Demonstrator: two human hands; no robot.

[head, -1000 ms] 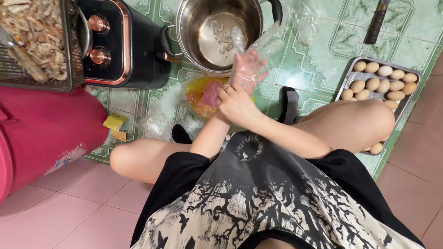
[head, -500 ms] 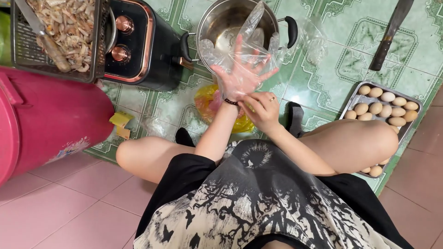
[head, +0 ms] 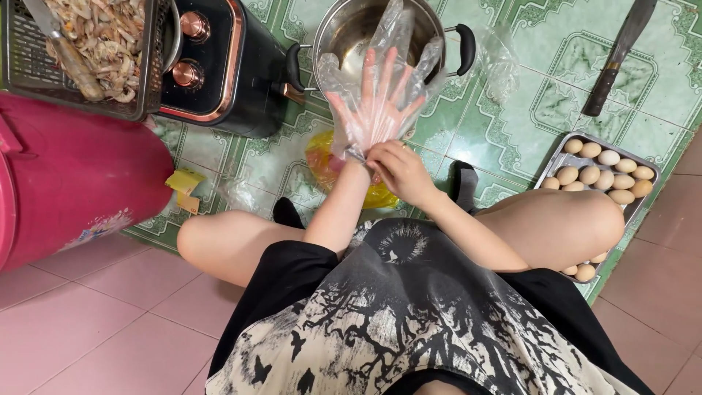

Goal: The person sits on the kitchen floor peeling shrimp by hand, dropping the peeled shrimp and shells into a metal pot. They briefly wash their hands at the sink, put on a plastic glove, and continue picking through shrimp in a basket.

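Plastic glove (head: 380, 88) over upright left hand (head: 380, 102), fingers splayed; right hand (head: 398, 168) pinched on its cuff at the wrist.

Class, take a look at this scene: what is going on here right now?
A person sits on the tiled floor, pulling a clear plastic glove over the left hand, fingers spread. The right hand grips the glove's cuff at the wrist. Just beyond stands a steel pot, with a tray of eggs to the right and a basket of shrimp to the left.
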